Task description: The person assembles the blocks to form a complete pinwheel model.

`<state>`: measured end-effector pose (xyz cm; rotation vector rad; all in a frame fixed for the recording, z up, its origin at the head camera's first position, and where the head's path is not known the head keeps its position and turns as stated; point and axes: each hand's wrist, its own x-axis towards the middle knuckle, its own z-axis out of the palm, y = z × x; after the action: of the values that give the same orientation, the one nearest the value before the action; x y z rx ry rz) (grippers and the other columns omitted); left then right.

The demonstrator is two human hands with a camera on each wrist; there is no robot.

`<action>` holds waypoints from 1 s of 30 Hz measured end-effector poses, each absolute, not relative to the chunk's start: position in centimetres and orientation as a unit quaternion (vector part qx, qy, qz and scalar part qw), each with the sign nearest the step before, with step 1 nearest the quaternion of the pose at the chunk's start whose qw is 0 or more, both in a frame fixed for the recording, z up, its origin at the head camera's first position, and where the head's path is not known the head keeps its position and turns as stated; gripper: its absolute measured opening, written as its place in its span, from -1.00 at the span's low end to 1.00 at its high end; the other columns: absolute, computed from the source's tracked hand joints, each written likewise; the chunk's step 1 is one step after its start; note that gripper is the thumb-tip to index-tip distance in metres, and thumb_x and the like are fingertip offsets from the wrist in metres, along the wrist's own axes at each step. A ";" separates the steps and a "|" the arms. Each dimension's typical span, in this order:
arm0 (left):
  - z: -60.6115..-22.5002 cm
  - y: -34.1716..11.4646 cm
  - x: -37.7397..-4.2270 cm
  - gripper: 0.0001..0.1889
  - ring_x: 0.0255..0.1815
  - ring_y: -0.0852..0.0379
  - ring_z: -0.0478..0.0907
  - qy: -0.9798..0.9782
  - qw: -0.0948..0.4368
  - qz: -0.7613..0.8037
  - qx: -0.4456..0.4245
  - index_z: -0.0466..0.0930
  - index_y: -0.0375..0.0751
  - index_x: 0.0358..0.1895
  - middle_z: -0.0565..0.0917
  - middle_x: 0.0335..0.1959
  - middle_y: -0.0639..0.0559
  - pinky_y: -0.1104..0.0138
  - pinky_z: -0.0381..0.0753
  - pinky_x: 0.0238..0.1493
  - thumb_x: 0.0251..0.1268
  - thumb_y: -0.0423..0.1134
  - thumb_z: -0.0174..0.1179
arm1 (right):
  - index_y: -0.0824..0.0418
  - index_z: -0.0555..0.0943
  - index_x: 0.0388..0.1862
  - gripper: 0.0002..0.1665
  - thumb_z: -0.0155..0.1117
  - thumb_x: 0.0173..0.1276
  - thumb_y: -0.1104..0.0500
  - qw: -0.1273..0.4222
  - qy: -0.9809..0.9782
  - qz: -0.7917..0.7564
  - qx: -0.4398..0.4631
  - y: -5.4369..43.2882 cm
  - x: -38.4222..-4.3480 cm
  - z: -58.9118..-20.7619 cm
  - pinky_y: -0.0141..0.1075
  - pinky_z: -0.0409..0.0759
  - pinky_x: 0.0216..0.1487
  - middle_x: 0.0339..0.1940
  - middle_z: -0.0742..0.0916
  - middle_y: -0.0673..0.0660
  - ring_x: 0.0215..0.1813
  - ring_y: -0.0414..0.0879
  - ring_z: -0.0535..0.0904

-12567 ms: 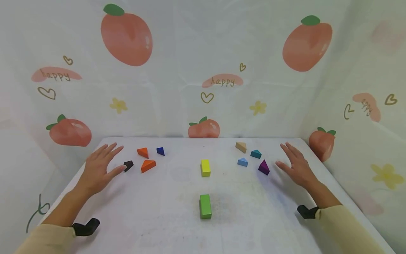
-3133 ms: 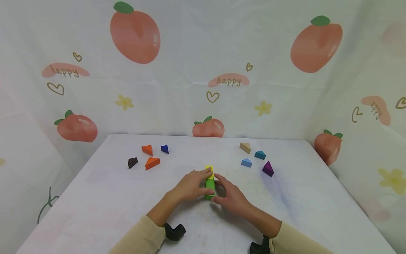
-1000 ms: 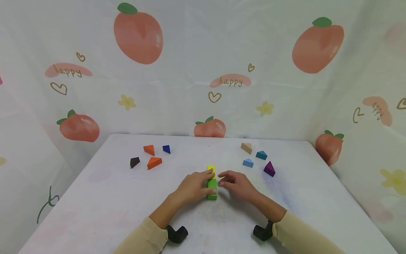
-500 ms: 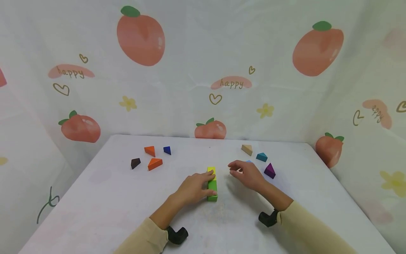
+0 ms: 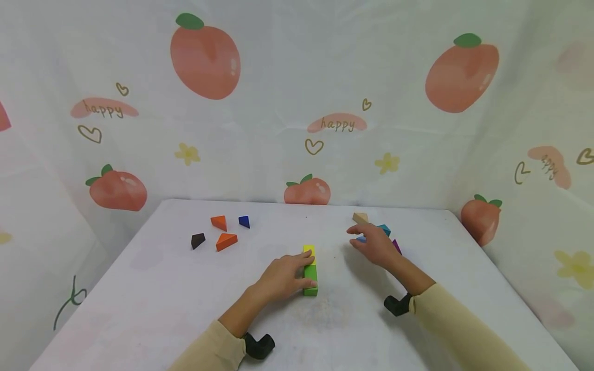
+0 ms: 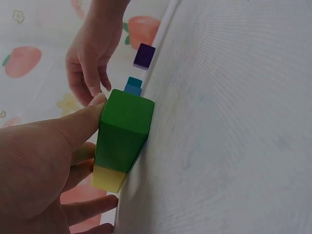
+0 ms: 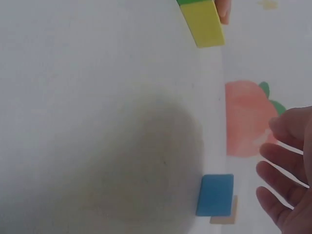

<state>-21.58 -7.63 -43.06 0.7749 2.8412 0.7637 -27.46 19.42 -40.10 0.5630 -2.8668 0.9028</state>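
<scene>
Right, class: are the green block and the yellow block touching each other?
Touching. The left wrist view shows the green block meeting the yellow block end to end, with no gap along the seam; the head view agrees.

green block (image 6: 123,131): smooth, low sheen | tabletop (image 5: 139,309): matt | sleeve (image 5: 468,330): matt cloth

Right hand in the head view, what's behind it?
Parts of the beige block, light blue block, teal block and purple block show behind the right hand; the rest of each is covered. Anything fully hidden there can't be seen.
</scene>
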 end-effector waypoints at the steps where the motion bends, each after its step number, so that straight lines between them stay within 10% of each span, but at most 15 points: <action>1: -43.1 -7.6 -21.6 -0.31 0.37 -0.01 0.32 0.933 0.048 0.251 0.255 0.43 -0.01 0.38 0.36 0.41 0.14 0.04 0.35 0.27 0.20 0.17 0.29 | 0.30 0.64 0.07 -0.66 0.31 0.34 0.23 0.046 -0.938 0.291 0.183 19.6 -27.6 -40.2 0.08 0.50 0.12 0.02 0.69 0.20 0.14 0.15 0.52; 13: -43.0 -7.6 -21.4 -0.31 0.36 -0.02 0.33 0.932 0.046 0.252 0.256 0.44 -0.03 0.37 0.37 0.41 0.13 0.03 0.35 0.27 0.21 0.16 0.29 | 0.28 0.68 -0.07 -0.70 0.42 0.23 0.21 0.124 -0.948 0.233 0.180 21.3 -28.7 -41.7 -0.04 0.53 -0.13 -0.17 0.69 0.17 -0.12 0.08 0.54; 30: -43.1 -7.7 -21.4 -0.31 0.37 -0.04 0.33 0.931 0.045 0.257 0.255 0.43 -0.02 0.38 0.35 0.42 0.14 0.02 0.35 0.27 0.21 0.16 0.29 | 0.19 0.69 -0.04 -0.68 0.42 0.24 0.12 0.080 -0.973 0.165 0.141 22.7 -30.0 -42.8 -0.11 0.46 -0.22 -0.35 0.66 0.09 -0.21 0.05 0.47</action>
<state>-21.37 -7.67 -43.11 0.7773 2.8440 0.7846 -29.99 22.66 -42.80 0.4220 -2.9089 0.4942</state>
